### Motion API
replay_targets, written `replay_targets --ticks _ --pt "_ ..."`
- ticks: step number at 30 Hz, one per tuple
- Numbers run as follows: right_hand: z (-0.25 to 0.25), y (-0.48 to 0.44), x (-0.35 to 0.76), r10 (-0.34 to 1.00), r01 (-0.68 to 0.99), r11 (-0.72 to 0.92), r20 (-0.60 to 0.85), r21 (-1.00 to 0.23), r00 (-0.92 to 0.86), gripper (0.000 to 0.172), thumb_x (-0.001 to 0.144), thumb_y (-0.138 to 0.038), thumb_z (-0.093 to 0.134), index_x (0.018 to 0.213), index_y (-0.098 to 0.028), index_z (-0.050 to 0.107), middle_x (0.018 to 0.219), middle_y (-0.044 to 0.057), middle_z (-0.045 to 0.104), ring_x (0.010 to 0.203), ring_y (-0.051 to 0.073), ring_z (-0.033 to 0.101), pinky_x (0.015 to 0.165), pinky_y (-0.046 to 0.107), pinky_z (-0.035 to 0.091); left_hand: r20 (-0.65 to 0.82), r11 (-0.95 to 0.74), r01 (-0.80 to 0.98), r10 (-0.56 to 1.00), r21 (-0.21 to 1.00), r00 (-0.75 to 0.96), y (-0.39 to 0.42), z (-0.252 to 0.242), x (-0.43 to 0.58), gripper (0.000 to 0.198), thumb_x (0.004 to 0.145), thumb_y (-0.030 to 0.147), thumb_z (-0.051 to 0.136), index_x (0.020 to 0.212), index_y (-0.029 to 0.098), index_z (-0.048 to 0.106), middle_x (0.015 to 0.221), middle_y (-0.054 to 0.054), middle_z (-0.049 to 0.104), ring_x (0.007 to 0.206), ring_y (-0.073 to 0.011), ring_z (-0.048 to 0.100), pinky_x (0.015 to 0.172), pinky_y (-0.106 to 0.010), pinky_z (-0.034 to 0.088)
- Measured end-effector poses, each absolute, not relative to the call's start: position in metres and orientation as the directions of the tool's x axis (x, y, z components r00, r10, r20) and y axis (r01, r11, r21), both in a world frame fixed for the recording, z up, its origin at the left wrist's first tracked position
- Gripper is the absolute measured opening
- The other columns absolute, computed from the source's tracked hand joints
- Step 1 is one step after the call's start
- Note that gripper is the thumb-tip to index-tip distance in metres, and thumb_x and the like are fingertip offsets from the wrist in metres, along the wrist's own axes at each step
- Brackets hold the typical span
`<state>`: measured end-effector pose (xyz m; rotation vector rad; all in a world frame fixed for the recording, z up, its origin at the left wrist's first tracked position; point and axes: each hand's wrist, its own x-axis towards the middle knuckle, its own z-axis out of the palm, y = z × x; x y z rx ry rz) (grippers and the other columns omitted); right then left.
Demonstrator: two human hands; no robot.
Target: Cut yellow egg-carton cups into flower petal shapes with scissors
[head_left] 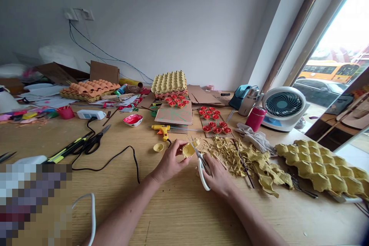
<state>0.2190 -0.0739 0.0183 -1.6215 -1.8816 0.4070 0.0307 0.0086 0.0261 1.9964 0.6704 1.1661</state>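
While scissors (pixel 201 165) hide its edge, left hand (pixel 170 161) pinches yellow cup (pixel 188 150).

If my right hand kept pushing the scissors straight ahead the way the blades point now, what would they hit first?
The right hand aims the scissors up and left into the yellow egg-carton cup held by the left hand. The cup comes first, seemingly already at the blades; beyond it lies the yellow glue gun, though depth is unclear.

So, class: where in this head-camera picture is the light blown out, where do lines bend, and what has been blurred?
Head view: the window at right is overexposed; its frame and the table edge bow from wide-angle distortion; a pixelated block masks the lower left; hands and scissors stay sharp.
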Motion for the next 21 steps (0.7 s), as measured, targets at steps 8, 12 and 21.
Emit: replay_targets --ticks 8,12,21 --pt "0.0174 -0.0739 0.2196 0.964 0.766 0.202 0.262 -0.610 -0.045 0.025 0.093 -0.039 0.045 0.077 -0.022 0.037 0.073 -0.001 0.052 0.069 0.016 0.048 0.065 0.029 0.034 0.507 -0.592 0.059 0.734 0.804 0.452 0.0074 0.0258 0.0318 0.034 0.081 0.018 0.065 0.112 0.020 0.053 0.109 -0.007 0.064 0.095 -0.0175 0.066 0.084 -0.028 0.056" --pt "0.0172 -0.0737 0.2198 0.967 0.757 0.177 0.253 -0.629 -0.016 0.028 0.092 -0.040 0.049 0.074 -0.022 0.037 0.069 -0.002 0.050 0.066 0.015 0.047 0.061 0.027 0.031 0.470 -0.518 -0.011 0.766 0.855 0.440 0.0096 0.0245 0.0329 0.033 0.080 0.019 0.066 0.110 0.020 0.053 0.109 -0.007 0.064 0.097 -0.0177 0.065 0.088 -0.029 0.054" --pt "0.0131 -0.0721 0.2212 0.966 0.715 0.186 0.257 -0.673 -0.009 0.028 0.087 -0.033 0.058 0.070 -0.022 0.037 0.061 -0.006 0.045 0.056 0.011 0.040 0.054 0.025 0.026 0.371 -0.330 -0.168 0.830 0.929 0.416 0.0120 0.0286 0.0331 0.038 0.076 0.021 0.068 0.109 0.021 0.049 0.110 -0.006 0.062 0.104 -0.0191 0.064 0.090 -0.029 0.052"
